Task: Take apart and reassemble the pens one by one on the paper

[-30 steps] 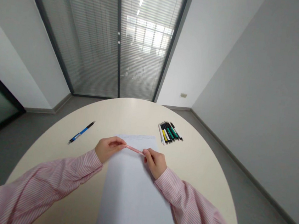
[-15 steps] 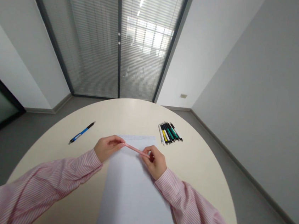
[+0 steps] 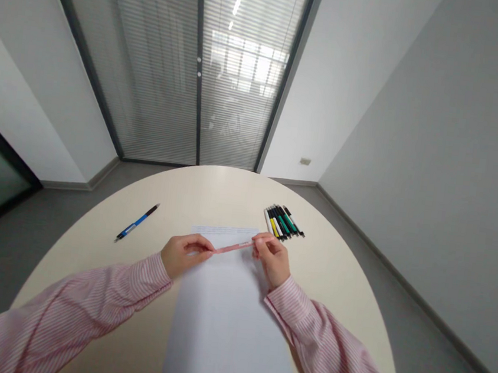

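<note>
The blue pen (image 3: 137, 223) lies slantwise on the left part of the round table (image 3: 342, 273), well apart from both hands, its black end pointing away from the person. It looks unmoved.

Next comes the left hand (image 3: 183, 255), over the left edge of the paper (image 3: 225, 326). Its thumb and fingers are pinched narrow on the left end of the pink pen (image 3: 233, 248). It has shifted only a little, to the right and towards the person.

The pink pen spans the space between the hands, above the top part of the paper. Its slope has just flipped: the right end, which sat lower in view than the left, now sits higher. Whether that end is raised or just farther off, I cannot tell. The change means the pen is being turned while held at both ends, rather than set down.

The right hand (image 3: 274, 259) has moved right and away from the person, and its thumb and fingers close on the pen's right end, hiding the tip. It is now just beside the row of pens (image 3: 284, 223), white, yellow, black and green, which lie side by side on the table and appear undisturbed.
</note>
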Available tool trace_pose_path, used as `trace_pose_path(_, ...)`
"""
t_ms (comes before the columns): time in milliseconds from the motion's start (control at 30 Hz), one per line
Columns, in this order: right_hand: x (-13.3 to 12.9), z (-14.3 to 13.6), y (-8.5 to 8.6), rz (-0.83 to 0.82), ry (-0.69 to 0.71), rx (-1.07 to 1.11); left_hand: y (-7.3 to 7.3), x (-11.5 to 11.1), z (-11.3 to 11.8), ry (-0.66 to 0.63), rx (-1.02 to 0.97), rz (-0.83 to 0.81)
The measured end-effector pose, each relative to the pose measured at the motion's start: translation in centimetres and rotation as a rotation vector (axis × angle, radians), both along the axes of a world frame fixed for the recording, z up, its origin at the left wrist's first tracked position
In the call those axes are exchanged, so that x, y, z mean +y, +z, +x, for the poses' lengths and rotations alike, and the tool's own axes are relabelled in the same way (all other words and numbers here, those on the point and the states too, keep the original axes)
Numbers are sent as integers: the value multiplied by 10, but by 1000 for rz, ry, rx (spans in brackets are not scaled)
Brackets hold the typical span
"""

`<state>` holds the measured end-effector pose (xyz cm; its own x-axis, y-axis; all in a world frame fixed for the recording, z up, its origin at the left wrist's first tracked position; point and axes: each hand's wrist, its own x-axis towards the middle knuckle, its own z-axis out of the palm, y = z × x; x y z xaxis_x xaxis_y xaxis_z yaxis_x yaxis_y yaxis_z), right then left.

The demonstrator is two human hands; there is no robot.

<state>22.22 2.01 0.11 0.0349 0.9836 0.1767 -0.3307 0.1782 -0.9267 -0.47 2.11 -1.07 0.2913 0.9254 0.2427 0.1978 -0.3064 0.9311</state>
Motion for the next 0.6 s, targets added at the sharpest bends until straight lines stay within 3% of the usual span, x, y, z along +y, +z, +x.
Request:
trace_pose_path(67,7,0,9,-20,21,198,-3,-2,0,-55,64,23)
trace_pose_path(233,31,5,24,-177,294,579,-10,-4,-4,-191,382,194)
trace_pose_path(367,46,7,19,-225,263,519,-11,-3,-5,-277,485,318)
trace_pose_path(467,49,6,12,-253,184,391,-11,-1,-6,-323,498,328)
trace_pose_path(600,47,5,8,-249,195,315,-12,0,-9,-379,489,320)
